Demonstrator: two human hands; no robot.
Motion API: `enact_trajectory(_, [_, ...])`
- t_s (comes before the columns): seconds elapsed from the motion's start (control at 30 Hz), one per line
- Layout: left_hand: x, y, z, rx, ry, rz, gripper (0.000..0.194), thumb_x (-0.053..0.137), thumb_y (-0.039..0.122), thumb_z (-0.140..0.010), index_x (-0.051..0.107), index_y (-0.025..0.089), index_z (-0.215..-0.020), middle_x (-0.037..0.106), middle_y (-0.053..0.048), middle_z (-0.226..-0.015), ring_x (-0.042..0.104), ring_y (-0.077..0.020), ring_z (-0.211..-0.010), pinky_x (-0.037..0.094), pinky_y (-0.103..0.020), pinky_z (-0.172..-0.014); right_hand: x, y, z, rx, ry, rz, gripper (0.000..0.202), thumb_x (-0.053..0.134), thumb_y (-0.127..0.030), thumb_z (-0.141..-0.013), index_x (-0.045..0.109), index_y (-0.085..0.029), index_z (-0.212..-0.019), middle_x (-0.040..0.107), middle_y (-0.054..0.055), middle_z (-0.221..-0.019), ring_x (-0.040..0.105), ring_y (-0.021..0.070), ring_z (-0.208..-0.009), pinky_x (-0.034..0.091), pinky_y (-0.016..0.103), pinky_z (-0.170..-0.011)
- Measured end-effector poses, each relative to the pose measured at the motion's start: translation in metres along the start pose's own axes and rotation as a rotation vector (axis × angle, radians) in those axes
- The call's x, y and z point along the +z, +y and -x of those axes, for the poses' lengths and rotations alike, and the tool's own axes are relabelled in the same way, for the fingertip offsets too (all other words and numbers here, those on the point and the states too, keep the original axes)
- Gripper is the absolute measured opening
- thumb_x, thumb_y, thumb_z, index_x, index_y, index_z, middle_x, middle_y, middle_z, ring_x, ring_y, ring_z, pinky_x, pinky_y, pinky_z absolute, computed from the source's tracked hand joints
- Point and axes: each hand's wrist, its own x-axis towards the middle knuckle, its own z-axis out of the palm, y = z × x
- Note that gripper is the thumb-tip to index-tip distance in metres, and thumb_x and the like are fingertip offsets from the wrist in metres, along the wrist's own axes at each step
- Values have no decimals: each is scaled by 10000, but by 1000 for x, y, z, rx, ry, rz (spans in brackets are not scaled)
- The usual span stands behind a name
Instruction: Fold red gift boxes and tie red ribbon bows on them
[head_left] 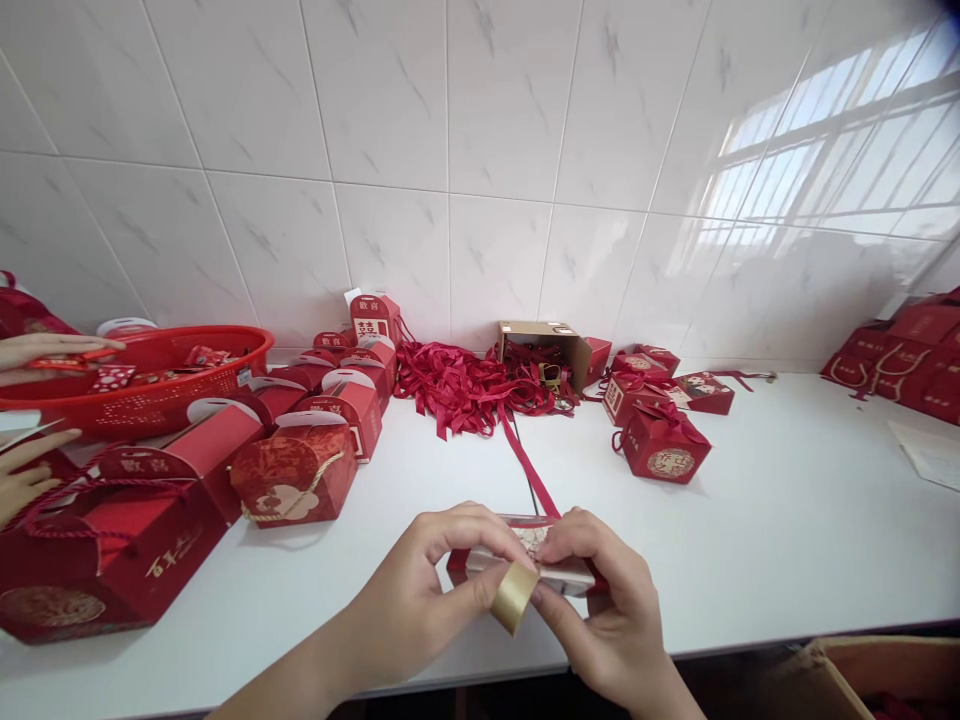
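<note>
Both gripping: left hand and right hand pinching a small red box low over the bench front edge, long axis crosswise, gold strip between thumbs, equally near.

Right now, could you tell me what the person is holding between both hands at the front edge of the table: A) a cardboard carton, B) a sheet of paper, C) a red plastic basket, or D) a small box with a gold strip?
D: the left hand and right hand pinch a small box with a gold strip curling off its front.
</note>
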Motion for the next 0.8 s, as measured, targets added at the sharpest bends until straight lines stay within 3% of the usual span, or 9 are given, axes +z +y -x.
enact_trajectory(0.13, [-1, -6, 6, 205, -15, -43, 190, 558, 160, -857, 695, 218, -975, 682, -67, -973, 610, -190, -920, 475, -305, -801, 0, 1, -1, -51, -23, 6, 181, 626, -69, -781, 600, -190, -912, 600, 40, -763, 571, 160, -690, 486, 281, -565])
enact_trajectory(0.3, [0, -13, 11, 435, 21, -164, 371, 562, 19, -774, 648, 244, -1056, 662, -60, -1140, 580, -222, -1114, 408, -398, -1023, 1, -1, -1, -73, -47, -11, 210, 612, -29, -773, 599, -184, -914, 618, 45, -787, 573, 157, -717, 491, 281, -587])
enact_trajectory(0.6, [2, -24, 5, 463, 60, -122, 355, 598, 2, -802, 694, 252, -1034, 679, -66, -981, 645, -183, -928, 516, -331, -868, 1, 2, 3, -36, -39, -16, 225, 617, -32, -772, 594, -192, -930, 597, 40, -792, 566, 154, -709, 493, 272, -579])
enact_trajectory(0.8, [5, -33, 0, 543, 107, -66, 340, 607, 32, -832, 723, 283, -1031, 697, -49, -861, 651, -162, -834, 549, -294, -771, -3, -1, -1, 80, -119, -39, 381, 627, -96, -809, 630, -238, -1162, 586, 67, -919, 608, 176, -821, 549, 293, -669])
